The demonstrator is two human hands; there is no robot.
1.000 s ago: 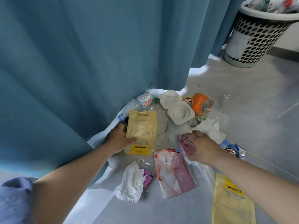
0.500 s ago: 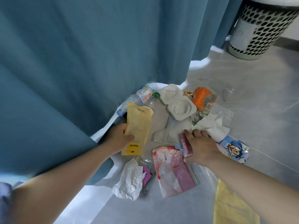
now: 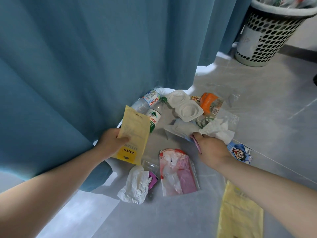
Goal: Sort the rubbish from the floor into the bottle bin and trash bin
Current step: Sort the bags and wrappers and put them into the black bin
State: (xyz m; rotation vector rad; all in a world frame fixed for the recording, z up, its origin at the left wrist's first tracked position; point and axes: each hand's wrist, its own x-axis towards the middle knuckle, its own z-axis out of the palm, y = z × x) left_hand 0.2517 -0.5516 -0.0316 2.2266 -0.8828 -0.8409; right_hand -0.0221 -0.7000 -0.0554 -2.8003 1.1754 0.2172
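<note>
The yellow packet (image 3: 135, 133) has swung aside, baring a green-labelled bottle (image 3: 153, 117) on the floor (image 3: 257, 100) at centre frame. The left hand (image 3: 111, 143) has its grip pinched on the packet, printed WAITU upside down; the right hand (image 3: 211, 148) curls its grip round a pink wrapper (image 3: 197, 145).

Grey floor (image 3: 265, 103): blue-labelled bottle (image 3: 149, 100), green-capped bottle (image 3: 153, 119), white twin-cup tray (image 3: 185, 107), orange packet (image 3: 210, 103), crumpled tissue (image 3: 137, 184), pink-and-white bag (image 3: 176, 172), cartoon wrapper (image 3: 239, 152), yellow bag (image 3: 240, 213); perforated bin (image 3: 267, 36) standing well apart.
</note>
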